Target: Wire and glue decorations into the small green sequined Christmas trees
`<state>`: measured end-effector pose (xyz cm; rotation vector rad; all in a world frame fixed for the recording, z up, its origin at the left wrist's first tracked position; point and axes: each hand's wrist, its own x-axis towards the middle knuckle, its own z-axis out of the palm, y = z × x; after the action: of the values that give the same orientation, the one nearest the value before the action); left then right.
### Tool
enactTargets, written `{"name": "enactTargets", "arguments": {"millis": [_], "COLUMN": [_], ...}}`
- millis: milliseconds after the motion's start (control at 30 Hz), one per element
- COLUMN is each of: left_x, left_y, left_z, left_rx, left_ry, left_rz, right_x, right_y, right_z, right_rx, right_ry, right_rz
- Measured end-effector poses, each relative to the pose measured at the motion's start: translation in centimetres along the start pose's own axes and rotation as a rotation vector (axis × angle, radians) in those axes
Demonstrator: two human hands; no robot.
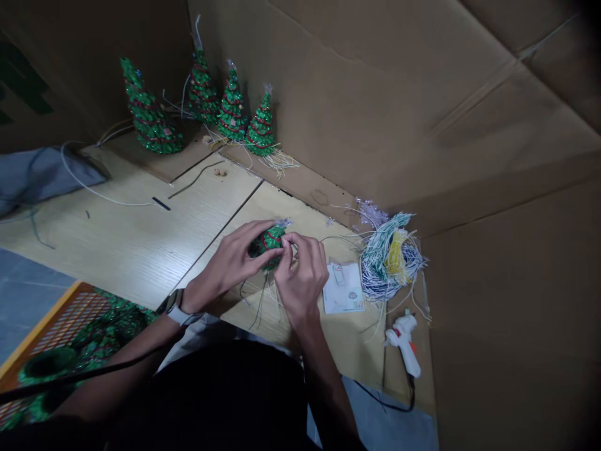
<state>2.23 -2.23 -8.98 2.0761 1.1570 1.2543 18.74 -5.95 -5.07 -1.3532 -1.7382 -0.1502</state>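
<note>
Dark clothing (230, 401) covers the person's body, just this side of a small green tree (272, 239) trimmed with red. The left hand (235, 255), its wrist wearing a watch band (182, 314), grasps that tree, fingers behind and thumb in front. The right hand (304, 272) has bent fingers, their tips at the tree's right side; whether they pinch anything, I cannot tell. The tree is above the wooden surface (117, 228), near its front edge; contact beneath is hidden. Beyond and left of the tree stand four more decorated trees (153, 122). Right of the tree lies a white card (345, 297), then a bundle of coloured strings (397, 250), with a white glue gun (404, 341) nearer the person. Left of the tree and lower, an orange basket (47, 322) holds green tinsel (101, 335).
</note>
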Motion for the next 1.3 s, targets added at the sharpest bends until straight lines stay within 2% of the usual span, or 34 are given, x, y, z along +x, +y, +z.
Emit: {"name": "enactTargets", "arguments": {"millis": [200,400,567,867,1300], "left_x": [0.5,0.2,-0.3,-1.3,-1.3], "left_y": [1.2,5.1,7.9,9.7,10.7], "left_z": [-0.6,-2.9,-4.4,-5.0,-5.3], "left_rx": [-0.080,-0.118,-0.138,-0.205,-0.156], "left_ry": [-0.002,-0.014,0.001,0.010,0.012], "left_rz": [-0.034,-0.055,-0.061,-0.084,-0.089], "right_x": [1.6,3.0,3.3,2.6,1.8], "right_y": [-0.7,-2.1,-3.5,-4.9,-4.9], "right_z": [-2.0,-5.7,-8.0,-9.1,-10.0], "right_rx": [-0.010,0.077,0.143,0.206,0.266], "right_ry": [-0.082,-0.166,-0.168,-0.160,-0.125], "right_rz": [0.003,-0.033,-0.032,0.017,0.046]}}
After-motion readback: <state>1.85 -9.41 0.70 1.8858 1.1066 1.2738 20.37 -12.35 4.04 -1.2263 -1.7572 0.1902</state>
